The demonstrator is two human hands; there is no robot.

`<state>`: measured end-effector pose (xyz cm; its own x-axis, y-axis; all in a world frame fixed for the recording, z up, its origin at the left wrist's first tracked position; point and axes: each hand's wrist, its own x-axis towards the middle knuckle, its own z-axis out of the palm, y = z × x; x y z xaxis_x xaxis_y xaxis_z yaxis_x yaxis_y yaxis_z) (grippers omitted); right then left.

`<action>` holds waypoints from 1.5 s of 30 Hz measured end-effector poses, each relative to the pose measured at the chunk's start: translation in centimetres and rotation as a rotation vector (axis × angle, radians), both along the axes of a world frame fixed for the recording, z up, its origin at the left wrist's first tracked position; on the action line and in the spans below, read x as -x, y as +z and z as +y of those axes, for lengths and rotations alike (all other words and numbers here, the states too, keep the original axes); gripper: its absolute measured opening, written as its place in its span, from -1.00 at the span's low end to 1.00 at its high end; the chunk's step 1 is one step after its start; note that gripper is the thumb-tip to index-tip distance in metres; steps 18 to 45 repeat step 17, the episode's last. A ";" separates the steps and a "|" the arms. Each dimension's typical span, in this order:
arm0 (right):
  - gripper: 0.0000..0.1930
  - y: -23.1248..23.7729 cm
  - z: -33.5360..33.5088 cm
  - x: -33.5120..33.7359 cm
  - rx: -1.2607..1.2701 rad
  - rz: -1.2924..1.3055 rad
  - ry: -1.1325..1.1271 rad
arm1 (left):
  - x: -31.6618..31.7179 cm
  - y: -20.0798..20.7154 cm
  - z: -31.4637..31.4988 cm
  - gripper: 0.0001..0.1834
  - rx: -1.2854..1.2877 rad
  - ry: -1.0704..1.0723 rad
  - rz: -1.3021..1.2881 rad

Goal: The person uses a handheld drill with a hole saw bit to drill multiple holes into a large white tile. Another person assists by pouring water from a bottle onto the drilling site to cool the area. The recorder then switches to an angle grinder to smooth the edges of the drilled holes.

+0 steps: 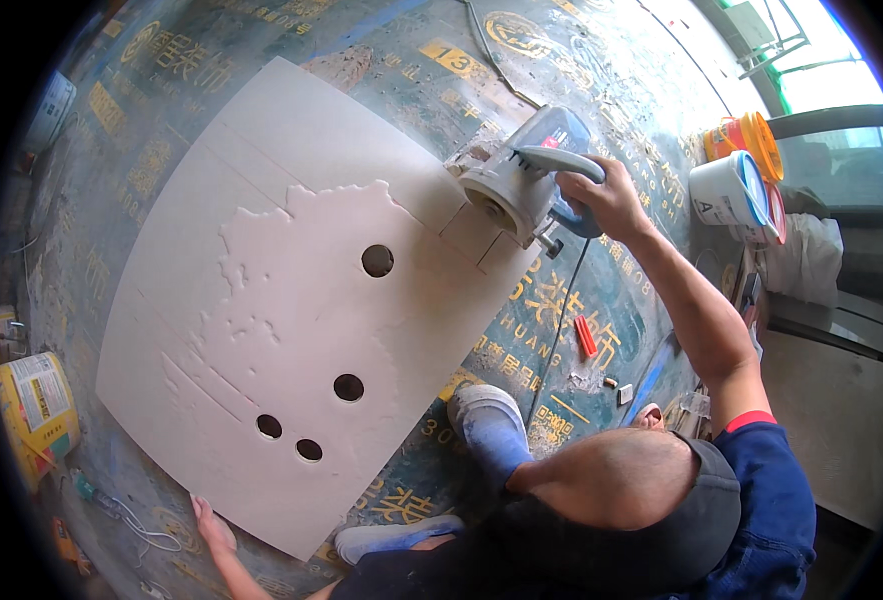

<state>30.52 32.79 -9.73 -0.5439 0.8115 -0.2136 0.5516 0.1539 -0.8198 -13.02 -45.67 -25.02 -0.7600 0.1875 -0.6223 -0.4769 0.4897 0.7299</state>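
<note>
My right hand is closed round the grey handle of an electric tile cutter. The cutter's round housing sits over the upper right edge of a large pale tile, near pencil lines drawn there. Several round holes pass through the tile, and shallow uneven ridges mark its surface. At the tile's lower left edge is my left hand. It holds that edge, with some of its fingers hidden.
A printed protective sheet covers the floor. Buckets stand at the right, and a yellow bucket at the left. A red tool lies near the cutter's cord. My shod foot is beside the tile.
</note>
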 end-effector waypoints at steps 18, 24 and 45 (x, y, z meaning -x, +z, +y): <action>-0.68 0.0 0.4 0.1 0.012 -0.028 0.022 | 0.0 0.3 0.0 -0.10 -0.011 -0.046 0.001; -0.68 0.0 0.4 0.1 0.012 -0.028 0.022 | 0.0 0.3 0.0 -0.10 -0.011 -0.046 0.001; -0.68 0.0 0.4 0.1 0.012 -0.028 0.022 | 0.0 0.3 0.0 -0.10 -0.011 -0.046 0.001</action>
